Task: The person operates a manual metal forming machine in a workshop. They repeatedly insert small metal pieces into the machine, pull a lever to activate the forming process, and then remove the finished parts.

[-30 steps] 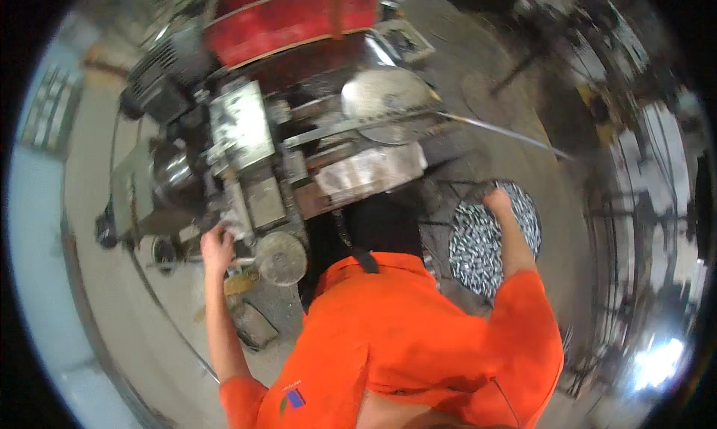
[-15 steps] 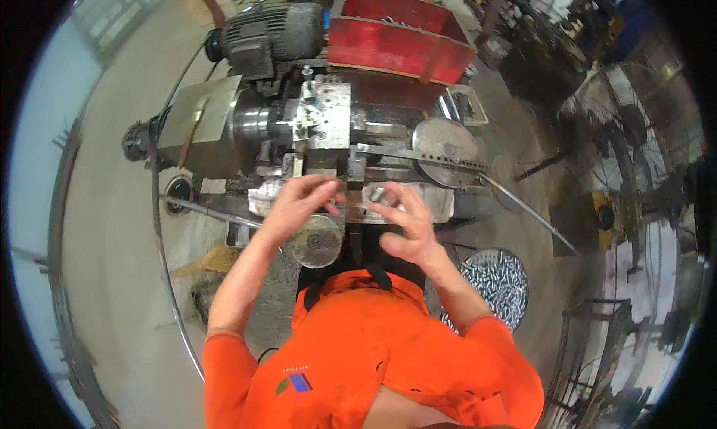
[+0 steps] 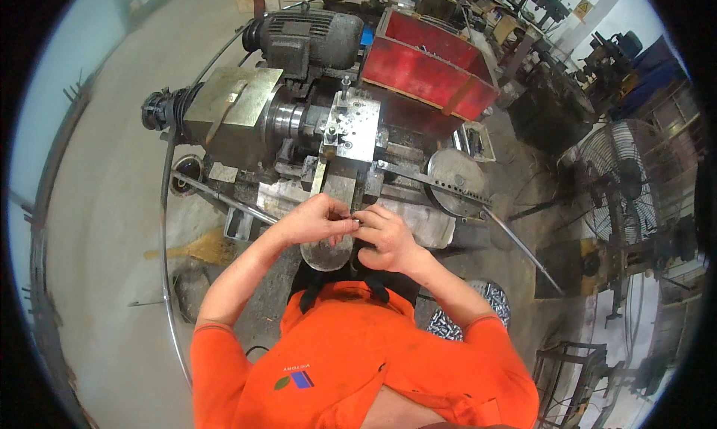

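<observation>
My hands meet in front of the lathe's tool block (image 3: 361, 126), above the round metal handwheel (image 3: 327, 257). My left hand (image 3: 317, 221) is closed, thumb and fingertips pinched together. My right hand (image 3: 385, 238) is closed from the other side, its fingers bent toward the left fingertips. A small metal part (image 3: 357, 221) shows between the fingertips of both hands, mostly hidden by them. A basket of shiny small metal cylinders (image 3: 489, 298) stands low beside my right forearm, partly covered by it.
The lathe's chuck (image 3: 287, 121) and headstock (image 3: 224, 111) stand at left, with a motor (image 3: 314, 40) behind. A red bin (image 3: 426, 70) sits at the back. A perforated bar (image 3: 433, 181) and long handle (image 3: 523, 250) reach right; another rod (image 3: 224, 197) sticks out left. A fan (image 3: 616, 178) stands far right.
My hands, apart before with a small silver cylinder in the right fingers, have come together at the fingertips. The view has shifted, so the machine sits lower and further right.
</observation>
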A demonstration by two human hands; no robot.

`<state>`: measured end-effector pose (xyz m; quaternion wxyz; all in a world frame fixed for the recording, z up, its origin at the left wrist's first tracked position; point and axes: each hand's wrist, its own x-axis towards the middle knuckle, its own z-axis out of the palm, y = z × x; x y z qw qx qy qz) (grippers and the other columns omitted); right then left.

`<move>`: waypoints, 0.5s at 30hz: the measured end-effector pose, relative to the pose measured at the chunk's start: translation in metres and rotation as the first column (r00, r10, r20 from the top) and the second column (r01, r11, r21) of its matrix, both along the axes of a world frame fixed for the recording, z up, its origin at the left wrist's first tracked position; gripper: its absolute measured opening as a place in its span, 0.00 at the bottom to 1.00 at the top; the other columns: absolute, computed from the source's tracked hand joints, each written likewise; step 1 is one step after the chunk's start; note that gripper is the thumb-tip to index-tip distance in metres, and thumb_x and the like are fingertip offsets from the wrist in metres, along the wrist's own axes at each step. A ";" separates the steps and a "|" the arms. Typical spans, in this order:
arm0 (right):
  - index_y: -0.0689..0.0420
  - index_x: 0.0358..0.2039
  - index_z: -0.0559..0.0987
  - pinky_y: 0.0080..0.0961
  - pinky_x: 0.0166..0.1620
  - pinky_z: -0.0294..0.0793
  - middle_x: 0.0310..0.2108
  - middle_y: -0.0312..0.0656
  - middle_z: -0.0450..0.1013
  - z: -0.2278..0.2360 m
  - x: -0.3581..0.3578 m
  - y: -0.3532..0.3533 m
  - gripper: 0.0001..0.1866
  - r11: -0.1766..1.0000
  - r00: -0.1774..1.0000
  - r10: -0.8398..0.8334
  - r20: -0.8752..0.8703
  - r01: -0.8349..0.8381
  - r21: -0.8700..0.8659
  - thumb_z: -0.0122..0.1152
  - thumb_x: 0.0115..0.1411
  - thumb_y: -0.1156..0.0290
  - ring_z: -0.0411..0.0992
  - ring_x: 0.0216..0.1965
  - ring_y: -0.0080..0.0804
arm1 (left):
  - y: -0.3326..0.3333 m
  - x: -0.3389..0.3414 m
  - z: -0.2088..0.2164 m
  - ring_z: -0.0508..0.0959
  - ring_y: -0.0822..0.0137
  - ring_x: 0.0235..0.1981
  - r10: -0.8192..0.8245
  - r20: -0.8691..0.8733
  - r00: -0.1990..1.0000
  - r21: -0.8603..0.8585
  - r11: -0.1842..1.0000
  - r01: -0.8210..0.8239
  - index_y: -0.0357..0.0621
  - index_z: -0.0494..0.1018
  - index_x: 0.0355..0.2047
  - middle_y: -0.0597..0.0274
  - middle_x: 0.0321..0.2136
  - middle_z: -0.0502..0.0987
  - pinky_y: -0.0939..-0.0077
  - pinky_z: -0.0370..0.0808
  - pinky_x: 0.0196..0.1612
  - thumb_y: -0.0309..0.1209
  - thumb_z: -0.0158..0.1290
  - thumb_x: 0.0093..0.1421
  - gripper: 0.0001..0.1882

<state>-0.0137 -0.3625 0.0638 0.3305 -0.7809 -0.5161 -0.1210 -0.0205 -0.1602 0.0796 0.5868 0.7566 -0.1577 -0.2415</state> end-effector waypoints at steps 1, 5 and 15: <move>0.62 0.24 0.76 0.35 0.37 0.71 0.38 0.47 0.70 0.002 0.001 0.000 0.15 1.000 0.999 0.000 0.052 0.001 -0.022 0.59 0.30 0.71 0.67 0.35 0.43 | 0.001 0.003 -0.005 0.74 0.74 0.16 0.002 -0.012 1.000 -0.037 0.999 -0.003 0.33 0.74 0.25 0.62 0.16 0.74 0.80 0.70 0.19 0.35 0.54 0.58 0.14; 0.61 0.23 0.76 0.36 0.39 0.69 0.36 0.46 0.70 0.013 0.010 0.007 0.15 0.999 0.992 0.032 0.124 -0.028 -0.027 0.59 0.29 0.71 0.68 0.36 0.42 | 0.006 0.006 0.002 0.75 0.75 0.18 0.003 -0.063 0.998 -0.039 0.999 -0.006 0.34 0.74 0.24 0.63 0.15 0.75 0.80 0.71 0.23 0.33 0.53 0.59 0.13; 0.56 0.26 0.79 0.36 0.39 0.69 0.40 0.45 0.72 0.027 0.049 0.038 0.16 0.957 0.979 0.091 0.182 -0.036 -0.288 0.61 0.31 0.67 0.68 0.37 0.41 | 0.071 -0.001 0.028 0.75 0.75 0.26 0.119 0.034 0.992 0.126 0.984 -0.123 0.34 0.73 0.37 0.64 0.24 0.76 0.80 0.72 0.30 0.33 0.51 0.59 0.13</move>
